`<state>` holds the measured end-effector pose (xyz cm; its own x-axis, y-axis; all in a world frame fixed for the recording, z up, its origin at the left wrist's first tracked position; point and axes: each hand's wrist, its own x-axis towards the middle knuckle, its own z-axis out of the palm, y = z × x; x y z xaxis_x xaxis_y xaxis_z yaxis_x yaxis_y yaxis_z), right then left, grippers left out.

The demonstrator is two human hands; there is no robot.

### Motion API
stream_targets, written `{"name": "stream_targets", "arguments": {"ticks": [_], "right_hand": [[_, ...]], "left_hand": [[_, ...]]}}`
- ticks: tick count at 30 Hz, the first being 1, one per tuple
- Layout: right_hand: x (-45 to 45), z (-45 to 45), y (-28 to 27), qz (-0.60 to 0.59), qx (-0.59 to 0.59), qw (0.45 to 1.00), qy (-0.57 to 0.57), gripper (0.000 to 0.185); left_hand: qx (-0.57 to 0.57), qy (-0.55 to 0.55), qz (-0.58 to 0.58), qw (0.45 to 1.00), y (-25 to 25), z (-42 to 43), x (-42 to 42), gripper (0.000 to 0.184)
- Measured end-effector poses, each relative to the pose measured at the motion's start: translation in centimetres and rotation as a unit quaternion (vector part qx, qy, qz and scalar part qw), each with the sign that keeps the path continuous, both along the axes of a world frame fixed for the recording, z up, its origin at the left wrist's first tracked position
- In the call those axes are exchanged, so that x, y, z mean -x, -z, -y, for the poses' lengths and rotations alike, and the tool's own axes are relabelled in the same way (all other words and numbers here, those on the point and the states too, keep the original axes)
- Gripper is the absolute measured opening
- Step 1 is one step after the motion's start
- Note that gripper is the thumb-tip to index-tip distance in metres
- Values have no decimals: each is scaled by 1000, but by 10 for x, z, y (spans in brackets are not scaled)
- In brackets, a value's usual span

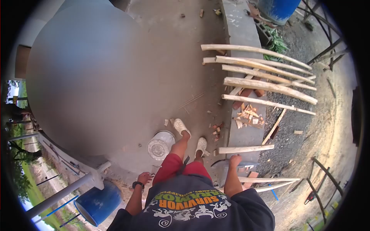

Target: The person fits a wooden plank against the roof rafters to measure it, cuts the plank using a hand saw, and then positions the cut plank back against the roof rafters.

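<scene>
My left hand (144, 178), with a dark watch on the wrist, hangs beside my red shorts (169, 167); its fingers look loosely parted and hold nothing I can see. My right hand (235, 159) is closed, just below a short pale wooden strip (246, 149) lying across the concrete ledge. What it grips is hidden; a thin dark curved thing (219, 161) shows to its left. A white bucket (158, 146), its round pale top facing up, stands by my feet in white clogs (180, 127).
Several long pale wooden strips (269, 87) lie across the ledge (242, 29), overhanging gravel. Wood chips (249, 115) and red brick pieces (217, 131) are scattered nearby. More strips (269, 179) lie beside my right arm. A blue drum (98, 202) stands at lower left, another blue drum (278, 9) at the top.
</scene>
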<state>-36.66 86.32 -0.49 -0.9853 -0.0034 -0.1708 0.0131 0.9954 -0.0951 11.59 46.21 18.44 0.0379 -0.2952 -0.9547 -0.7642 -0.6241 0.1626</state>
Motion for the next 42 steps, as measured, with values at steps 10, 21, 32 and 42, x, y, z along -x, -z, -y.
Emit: {"name": "stream_targets", "arguments": {"ticks": [10, 21, 32, 42], "right_hand": [[91, 316, -95, 156, 162, 951, -213, 28], [218, 571, -12, 255, 217, 909, -249, 24], [326, 1006, -17, 169, 48, 840, -513, 39], [150, 1533, -243, 69, 203, 753, -623, 50]], "left_hand": [[84, -109, -143, 980, 70, 163, 114, 37], [149, -163, -160, 962, 68, 391, 170, 34], [-62, -502, -256, 824, 71, 461, 165, 31], [42, -159, 22, 986, 94, 567, 234, 43]]}}
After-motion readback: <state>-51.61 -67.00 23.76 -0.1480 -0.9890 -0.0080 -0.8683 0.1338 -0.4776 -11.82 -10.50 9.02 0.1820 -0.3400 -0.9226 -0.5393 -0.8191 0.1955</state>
